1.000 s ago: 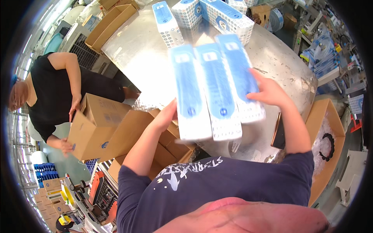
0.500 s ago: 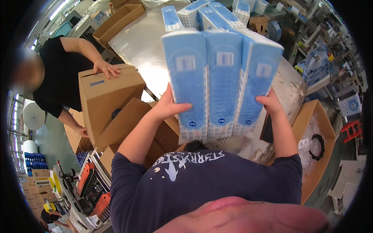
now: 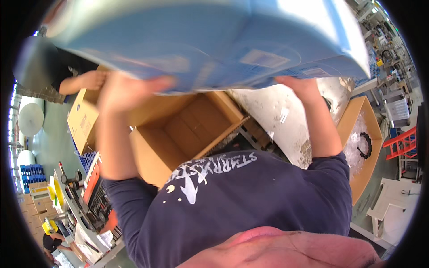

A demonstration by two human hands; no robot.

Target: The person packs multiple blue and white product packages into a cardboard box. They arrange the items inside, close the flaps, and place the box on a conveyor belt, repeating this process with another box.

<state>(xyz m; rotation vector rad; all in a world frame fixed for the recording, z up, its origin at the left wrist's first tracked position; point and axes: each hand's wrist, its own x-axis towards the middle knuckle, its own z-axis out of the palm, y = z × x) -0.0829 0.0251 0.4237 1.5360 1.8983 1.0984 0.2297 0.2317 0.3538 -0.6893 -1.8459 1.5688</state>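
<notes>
Head view: blurred blue cartons (image 3: 214, 44) between left fingers (image 3: 160, 83) and right fingers (image 3: 289, 81), apparently in their grip.

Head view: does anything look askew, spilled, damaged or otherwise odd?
The metal table looks worn, with dark, rough patches near its edge. A black ring on clear plastic in the open carton at right seems odd, unlike the blue packs in hand. No spill shows; the packs are too blurred to judge.
</notes>
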